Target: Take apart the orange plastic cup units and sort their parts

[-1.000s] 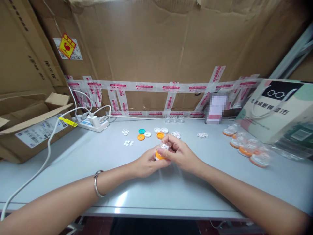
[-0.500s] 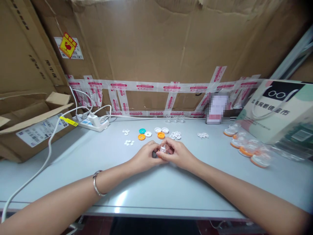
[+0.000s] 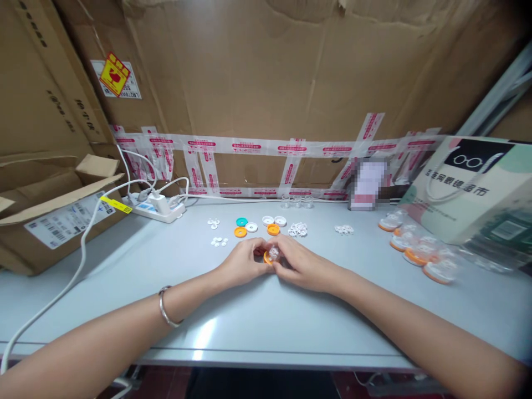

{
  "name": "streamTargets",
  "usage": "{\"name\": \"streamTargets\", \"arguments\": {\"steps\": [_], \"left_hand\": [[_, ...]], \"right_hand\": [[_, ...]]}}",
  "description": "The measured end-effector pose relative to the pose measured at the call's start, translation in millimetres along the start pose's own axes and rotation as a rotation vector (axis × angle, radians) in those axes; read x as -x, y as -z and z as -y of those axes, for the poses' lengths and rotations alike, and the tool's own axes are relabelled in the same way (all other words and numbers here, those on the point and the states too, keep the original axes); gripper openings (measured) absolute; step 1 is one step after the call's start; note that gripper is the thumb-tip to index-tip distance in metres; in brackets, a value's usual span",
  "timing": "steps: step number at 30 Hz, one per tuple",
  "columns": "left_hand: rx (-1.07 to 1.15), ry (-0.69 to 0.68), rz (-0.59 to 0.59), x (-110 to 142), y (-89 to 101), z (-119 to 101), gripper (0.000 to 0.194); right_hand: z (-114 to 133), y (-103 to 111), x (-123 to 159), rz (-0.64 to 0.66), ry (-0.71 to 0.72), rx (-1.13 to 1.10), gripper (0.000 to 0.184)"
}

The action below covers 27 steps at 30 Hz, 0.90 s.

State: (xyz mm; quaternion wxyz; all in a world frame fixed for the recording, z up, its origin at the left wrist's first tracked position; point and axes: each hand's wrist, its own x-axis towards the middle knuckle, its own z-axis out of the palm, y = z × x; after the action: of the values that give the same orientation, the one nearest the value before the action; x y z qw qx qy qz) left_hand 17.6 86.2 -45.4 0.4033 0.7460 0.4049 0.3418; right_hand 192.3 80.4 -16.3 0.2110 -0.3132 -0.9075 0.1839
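My left hand (image 3: 245, 260) is closed round the edge of a small clear-domed piece with an orange base (image 3: 268, 258). Against its clear dome (image 3: 273, 252) rest the fingers of my right hand (image 3: 303, 265), closed on it from the other side. Something white shows inside the dome, too small to make out. Just beyond my hands lie an orange ring (image 3: 273, 229), white rings (image 3: 280, 221) and a pile of small white plastic parts (image 3: 298, 229). Further left are a teal ring (image 3: 241, 222), another orange ring (image 3: 240, 232) and a white disc (image 3: 251, 227).
Clear-domed pieces with orange and white bases (image 3: 439, 270) stand at the right, before a paper bag (image 3: 461, 177). Small clear cups (image 3: 296, 201) line the back. Small white bits (image 3: 219, 242) lie left. A power strip (image 3: 160, 210) and open carton (image 3: 62, 216) are further left.
My hands have turned the domed piece, so its orange base shows again at the left. My right fingers have shifted round the dome, and my left hand has tilted slightly.
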Motion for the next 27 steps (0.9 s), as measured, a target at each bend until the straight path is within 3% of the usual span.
{"name": "streamTargets", "arguments": {"steps": [3, 6, 8, 12, 15, 19, 23, 27], "left_hand": [[0.022, 0.004, 0.001, 1, 0.3, 0, 0.021], [-0.002, 0.012, -0.003, 2, 0.5, -1, 0.021], [-0.015, -0.002, -0.005, 2, 0.7, -1, 0.018], [-0.022, -0.02, -0.014, 2, 0.5, 1, 0.017], [-0.026, -0.015, -0.008, 2, 0.4, 1, 0.017], [-0.007, 0.014, 0.002, 2, 0.8, -3, 0.02], [0.049, 0.111, 0.0, 1, 1.2, -5, 0.031], [0.051, 0.101, -0.003, 3, 2.3, -4, 0.032]], "right_hand": [[1, -2, 0, -0.052, -0.143, -0.004, 0.041], [3, -6, -1, -0.052, -0.27, -0.019, 0.029], [4, -6, -2, -0.076, -0.23, -0.006, 0.023], [4, -7, -2, -0.152, -0.203, 0.028, 0.042], [4, -9, -3, -0.127, -0.254, 0.012, 0.027], [9, -8, -3, -0.218, -0.134, 0.033, 0.013], [-3, 16, -5, -0.486, -0.194, -0.018, 0.025], [-56, 57, -6, -0.671, -0.457, 0.114, 0.031]]}}
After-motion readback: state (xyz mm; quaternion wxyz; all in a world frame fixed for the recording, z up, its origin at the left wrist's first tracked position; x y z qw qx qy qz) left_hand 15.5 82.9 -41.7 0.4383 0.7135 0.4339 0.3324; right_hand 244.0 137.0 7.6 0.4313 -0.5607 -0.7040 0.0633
